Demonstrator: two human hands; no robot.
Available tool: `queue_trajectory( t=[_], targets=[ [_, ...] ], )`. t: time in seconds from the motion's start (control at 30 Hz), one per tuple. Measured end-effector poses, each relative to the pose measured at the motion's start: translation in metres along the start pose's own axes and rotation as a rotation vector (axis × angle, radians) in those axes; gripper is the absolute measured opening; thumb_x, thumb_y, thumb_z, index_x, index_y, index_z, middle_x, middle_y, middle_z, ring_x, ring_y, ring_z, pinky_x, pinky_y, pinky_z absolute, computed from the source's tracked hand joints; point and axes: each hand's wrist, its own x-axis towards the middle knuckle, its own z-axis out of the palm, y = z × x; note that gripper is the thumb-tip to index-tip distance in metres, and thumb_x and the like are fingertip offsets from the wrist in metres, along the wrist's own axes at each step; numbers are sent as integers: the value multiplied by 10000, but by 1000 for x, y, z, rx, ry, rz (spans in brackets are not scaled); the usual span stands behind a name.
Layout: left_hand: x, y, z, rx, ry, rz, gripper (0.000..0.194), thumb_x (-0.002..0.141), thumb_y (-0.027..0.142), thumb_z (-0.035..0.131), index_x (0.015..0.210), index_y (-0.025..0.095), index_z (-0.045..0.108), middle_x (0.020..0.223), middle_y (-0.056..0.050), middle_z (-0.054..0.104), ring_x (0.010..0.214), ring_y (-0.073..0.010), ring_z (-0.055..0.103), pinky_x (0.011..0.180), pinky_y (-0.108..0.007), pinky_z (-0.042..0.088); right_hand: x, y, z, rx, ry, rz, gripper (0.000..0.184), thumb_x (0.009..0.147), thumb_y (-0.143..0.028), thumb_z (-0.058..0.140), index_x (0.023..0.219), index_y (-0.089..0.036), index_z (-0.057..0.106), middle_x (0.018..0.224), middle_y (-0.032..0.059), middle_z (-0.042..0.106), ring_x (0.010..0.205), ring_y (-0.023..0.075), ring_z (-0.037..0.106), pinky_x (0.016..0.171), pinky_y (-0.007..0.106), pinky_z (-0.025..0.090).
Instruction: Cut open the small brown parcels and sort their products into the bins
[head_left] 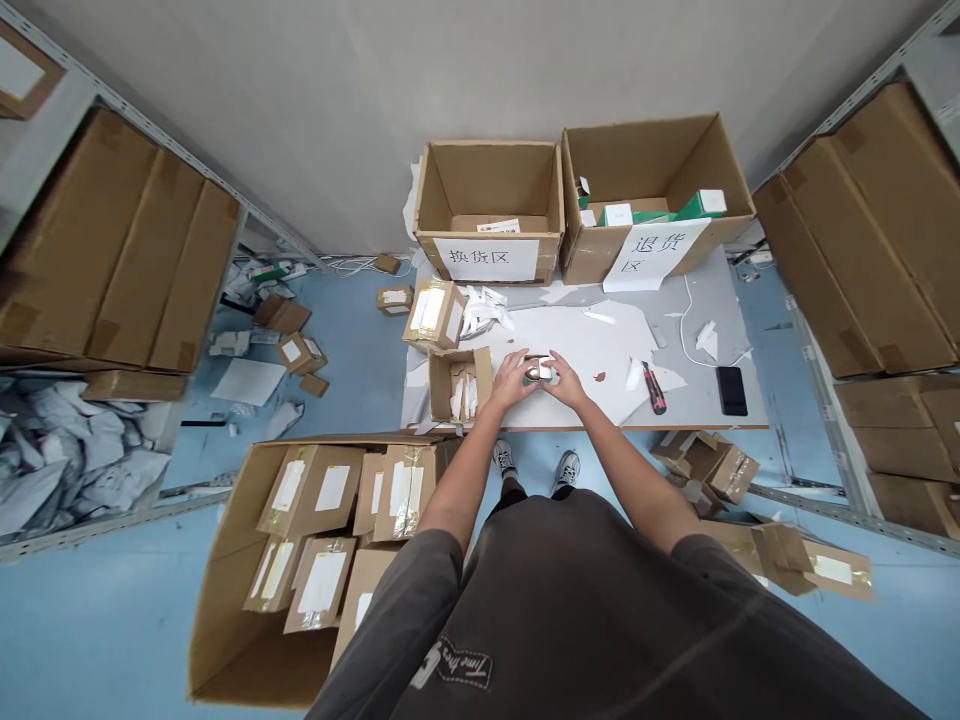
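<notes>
The left hand (513,380) and right hand (565,382) are pinching a shiny item (534,374) between them. At its nine o'clock, a box (439,380) is holding paper (470,396); at one, a carton (589,252) is holding green packs (694,207).

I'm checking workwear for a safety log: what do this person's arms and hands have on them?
The left hand and right hand wear no gloves, and no watch shows. Dark grey short sleeves belong to a matching shirt with a lettered patch.
</notes>
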Motion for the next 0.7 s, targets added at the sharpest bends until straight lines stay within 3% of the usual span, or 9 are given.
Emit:
queue_trajectory(
  t=[0.1, 0.2, 0.3, 0.43, 0.57, 0.7],
  targets=[
    [4, -5, 9, -97, 70, -114, 847, 734, 232, 928, 1499, 209, 566, 1684, -174, 445, 1572, -374, 401, 1302, -565, 352, 3, 8, -5, -2, 12, 44, 882, 704, -313, 826, 1536, -236, 544, 1702, 164, 451, 1464, 360, 566, 1170, 553, 518],
    [7, -16, 25, -223, 46, -258, 1034, 678, 247, 962, 1573, 170, 450, 1661, -208, 457, 1551, -407, 429, 1291, -564, 355, 6, 25, -1, -14, -65, 118, 1028, 658, -317, 853, 1603, -256, 452, 1663, 159, 503, 1399, 370, 613, 1148, 559, 524],
    [7, -27, 43, -324, 12, -288, 1004, 665, 196, 934, 1549, 156, 459, 1592, -201, 537, 1491, -381, 507, 1266, -528, 396, 9, 44, 14, -12, -130, 162, 1016, 640, -335, 860, 1574, -243, 470, 1502, 136, 658, 1302, 377, 671, 1107, 564, 542],
    [6, -36, 55, -400, 30, -314, 913, 688, 180, 890, 1511, 184, 495, 1510, -158, 623, 1386, -328, 612, 1198, -469, 475, 14, 60, 39, 12, -81, 198, 891, 661, -344, 822, 1489, -203, 527, 1292, 124, 762, 1130, 369, 740, 1000, 524, 596],
    [10, -40, 50, -432, 23, -326, 841, 704, 259, 909, 1462, 209, 546, 1460, -131, 670, 1342, -332, 642, 1156, -467, 505, 22, 59, 45, 54, -30, 193, 746, 647, -362, 818, 1351, -234, 607, 1210, 97, 783, 1064, 361, 749, 962, 516, 608],
    [19, -34, 30, -447, -16, -291, 861, 713, 336, 917, 1480, 212, 548, 1401, -120, 710, 1294, -329, 666, 1137, -480, 518, 29, 43, 31, 82, -64, 182, 731, 623, -446, 853, 1290, -240, 635, 1112, 65, 790, 972, 336, 748, 925, 519, 615]
  ],
)
